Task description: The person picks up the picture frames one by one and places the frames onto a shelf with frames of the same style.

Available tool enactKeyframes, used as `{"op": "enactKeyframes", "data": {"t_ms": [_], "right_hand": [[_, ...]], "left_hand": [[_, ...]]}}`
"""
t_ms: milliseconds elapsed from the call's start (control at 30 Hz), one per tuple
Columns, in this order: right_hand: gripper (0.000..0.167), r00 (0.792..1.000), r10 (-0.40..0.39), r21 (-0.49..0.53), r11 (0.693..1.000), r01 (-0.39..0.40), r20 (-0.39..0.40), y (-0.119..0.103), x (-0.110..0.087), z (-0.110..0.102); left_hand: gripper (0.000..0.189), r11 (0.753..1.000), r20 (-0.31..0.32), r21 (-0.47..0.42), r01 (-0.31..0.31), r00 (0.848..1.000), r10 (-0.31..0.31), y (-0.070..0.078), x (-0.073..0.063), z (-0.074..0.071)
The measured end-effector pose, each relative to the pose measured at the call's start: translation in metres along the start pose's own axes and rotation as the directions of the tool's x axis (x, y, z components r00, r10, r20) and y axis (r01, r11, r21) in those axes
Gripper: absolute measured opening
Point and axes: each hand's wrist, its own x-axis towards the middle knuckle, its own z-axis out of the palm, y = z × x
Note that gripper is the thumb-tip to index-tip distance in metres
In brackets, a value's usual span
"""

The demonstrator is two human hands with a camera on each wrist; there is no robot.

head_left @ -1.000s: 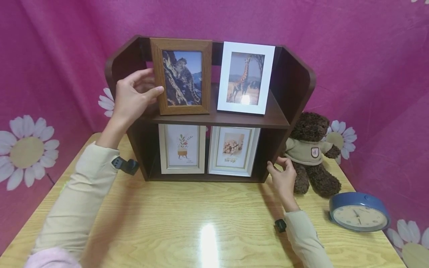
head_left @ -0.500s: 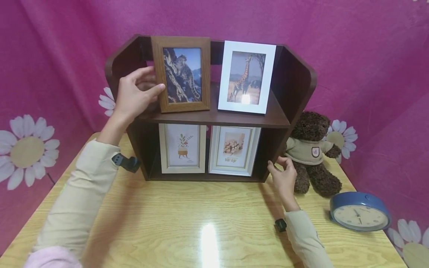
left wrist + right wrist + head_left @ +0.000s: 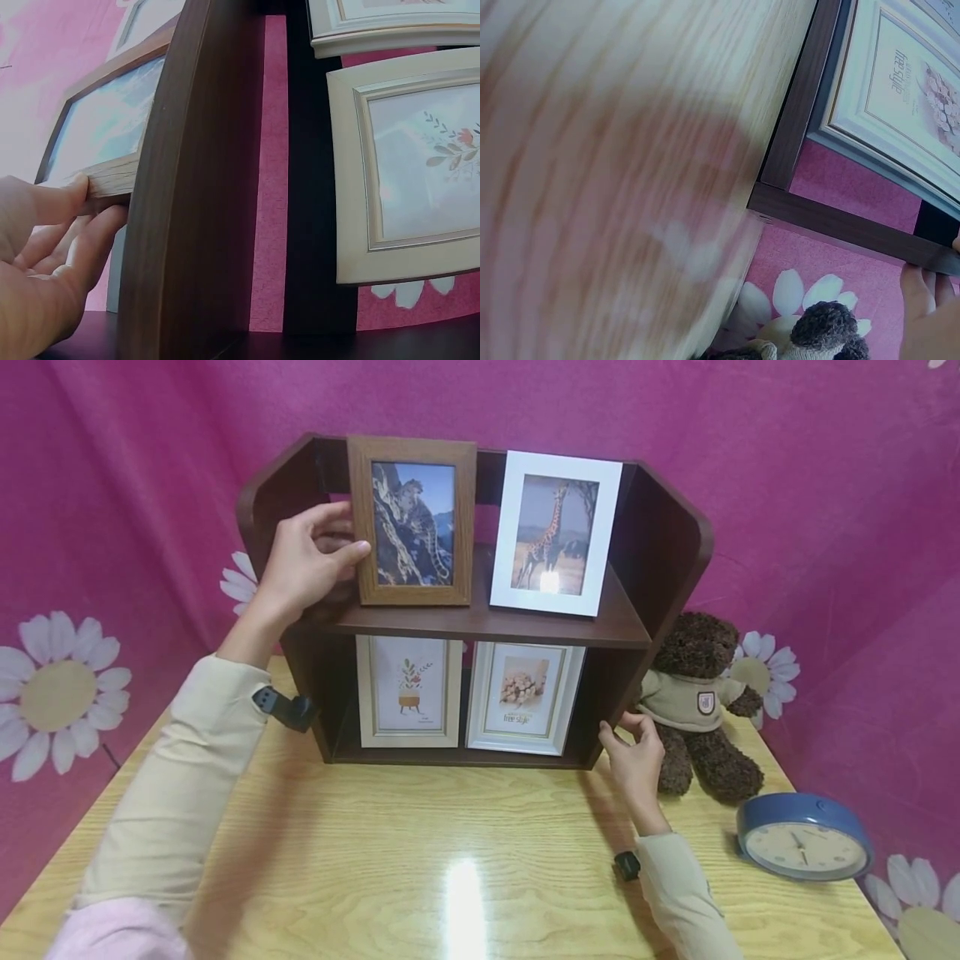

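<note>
My left hand (image 3: 303, 564) pinches the left edge of a brown wooden picture frame (image 3: 362, 527) with a leopard photo, thumb in front and fingers behind. The frame stands at the left of the upper level of a dark brown shelf (image 3: 480, 627). In the left wrist view the thumb presses on the wooden border (image 3: 112, 178). Beside it on the same level leans a white picture frame (image 3: 504, 531) with a giraffe photo. My right hand (image 3: 636, 764) grips the shelf's right side panel near the bottom, thumb at the front edge; in the right wrist view the hand (image 3: 934, 315) is partly cut off.
Two pale picture frames stand on the lower level, a cream one (image 3: 365, 693) left and a white one (image 3: 573, 693) right. A brown teddy bear (image 3: 686, 702) sits right of the shelf, with a blue clock (image 3: 795, 806) nearer on the wooden table (image 3: 360, 860).
The brown frame has shifted slightly up and to the right in the head view, my left hand moving with it. My right hand has stayed on the side panel.
</note>
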Motion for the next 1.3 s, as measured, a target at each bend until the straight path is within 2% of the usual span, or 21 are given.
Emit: {"op": "enactKeyframes", "data": {"t_ms": [533, 833, 1167, 1300], "right_hand": [[0.021, 1.000, -0.010, 0.003, 1.000, 0.010, 0.009, -0.002, 0.000, 0.000], [0.021, 1.000, -0.001, 0.005, 1.000, 0.001, 0.013, -0.001, 0.000, 0.000], [0.019, 1.000, -0.002, 0.008, 1.000, 0.002, -0.015, 0.000, 0.000, 0.000], [0.021, 1.000, 0.001, -0.002, 1.000, -0.001, -0.012, -0.001, 0.000, 0.000]], "left_hand": [[0.052, 0.998, 0.018, 0.039, 0.042, 0.999, -0.043, -0.002, 0.008, 0.001], [0.053, 0.996, 0.018, 0.082, 0.020, 1.000, -0.021, -0.001, 0.005, 0.002], [0.047, 0.978, -0.053, 0.189, -0.089, 0.993, 0.101, -0.004, -0.010, 0.005], [0.043, 0.958, -0.096, 0.224, -0.179, 0.974, 0.204, -0.009, -0.022, 0.007]]}}
